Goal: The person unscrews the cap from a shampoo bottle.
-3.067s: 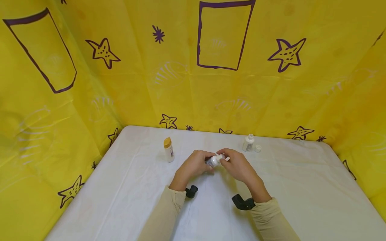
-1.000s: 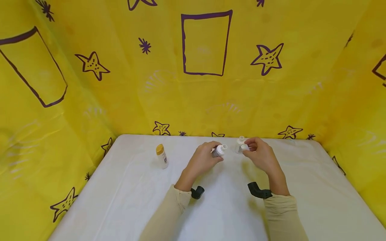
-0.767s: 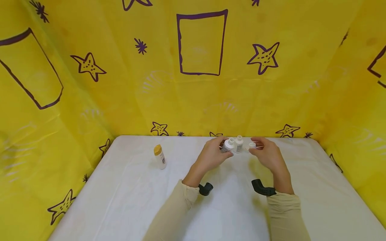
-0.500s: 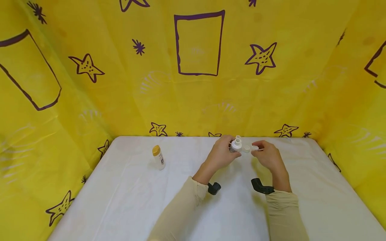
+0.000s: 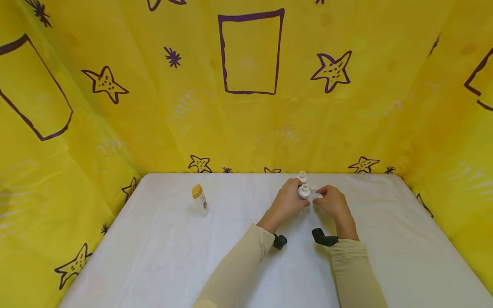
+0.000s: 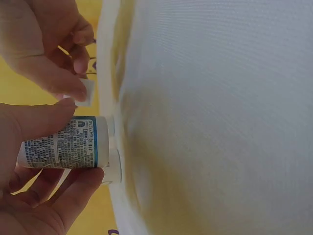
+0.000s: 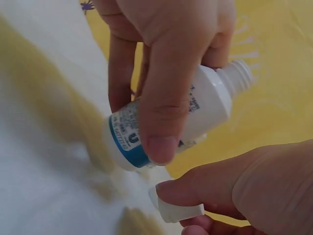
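I grip an uncapped white bottle [image 7: 210, 110] in my left hand [image 5: 286, 199] and pinch its small white cap [image 7: 173, 213] in my right hand [image 5: 334, 203].

My left thumb and fingers are wrapped round the bottle's labelled body, its threaded neck bare and a blue band near its base; it is near the far edge of the white-covered table [image 5: 154, 256], though I cannot tell whether the base touches. My right thumb and fingers hold the cap just beside the bottle, apart from it. Right behind the bottle stands a second white bottle [image 5: 302, 176], also uncapped, with a second cap [image 5: 313, 188] next to it. Well off to my left, a yellow-topped bottle [image 5: 200, 200] stands upright. Yellow cloth [image 5: 154, 124] with purple starfish hangs beyond the table.
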The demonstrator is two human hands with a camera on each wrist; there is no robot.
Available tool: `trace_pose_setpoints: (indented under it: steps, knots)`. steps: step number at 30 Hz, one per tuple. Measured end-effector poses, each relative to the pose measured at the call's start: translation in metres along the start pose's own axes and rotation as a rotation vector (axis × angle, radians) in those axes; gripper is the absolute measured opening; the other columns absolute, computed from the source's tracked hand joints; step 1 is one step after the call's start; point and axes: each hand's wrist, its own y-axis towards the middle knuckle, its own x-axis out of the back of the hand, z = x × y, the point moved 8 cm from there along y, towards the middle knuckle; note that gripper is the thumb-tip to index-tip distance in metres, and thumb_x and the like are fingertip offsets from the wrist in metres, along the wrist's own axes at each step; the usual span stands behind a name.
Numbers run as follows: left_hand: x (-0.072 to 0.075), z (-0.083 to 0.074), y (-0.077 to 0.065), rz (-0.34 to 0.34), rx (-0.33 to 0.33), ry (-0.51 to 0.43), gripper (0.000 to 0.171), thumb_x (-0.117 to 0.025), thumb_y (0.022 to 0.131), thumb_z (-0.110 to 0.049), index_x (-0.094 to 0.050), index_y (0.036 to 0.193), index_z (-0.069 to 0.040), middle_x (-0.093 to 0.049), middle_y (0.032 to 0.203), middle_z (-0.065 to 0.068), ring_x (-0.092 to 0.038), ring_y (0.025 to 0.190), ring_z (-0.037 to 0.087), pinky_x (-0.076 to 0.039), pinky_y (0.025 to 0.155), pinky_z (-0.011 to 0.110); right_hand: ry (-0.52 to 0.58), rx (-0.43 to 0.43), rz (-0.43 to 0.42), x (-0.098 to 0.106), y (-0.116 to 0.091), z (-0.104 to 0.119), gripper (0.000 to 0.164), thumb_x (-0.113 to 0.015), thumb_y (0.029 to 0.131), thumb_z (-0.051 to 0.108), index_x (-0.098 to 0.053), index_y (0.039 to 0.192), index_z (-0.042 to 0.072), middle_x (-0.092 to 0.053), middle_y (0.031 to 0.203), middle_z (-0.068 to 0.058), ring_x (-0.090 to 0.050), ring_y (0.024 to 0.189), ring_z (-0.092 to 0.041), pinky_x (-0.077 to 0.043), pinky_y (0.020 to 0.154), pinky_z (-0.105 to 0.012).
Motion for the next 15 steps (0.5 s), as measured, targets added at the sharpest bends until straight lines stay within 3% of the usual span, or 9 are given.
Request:
trace_pose_setpoints:
  steps: [15]
  knots:
    - [-0.009, 0.015, 0.005, 0.076, 0.001, 0.003, 0.060, -0.088, 0.080, -0.018, -0.059, 0.133, -0.011, -0.065, 0.122, 0.003, -0.061, 0.108, 0.015, -0.052, 0.101, 0.030, -0.093, 0.026, 0.055, -0.021, 0.007, -0.002, 0.039, -0.069, 0.082, 0.009, -0.061, 0.115, -0.010, -0.067, 0.113, -0.028, -0.061, 0.100, -0.039, -0.050, 0.091, -0.050]
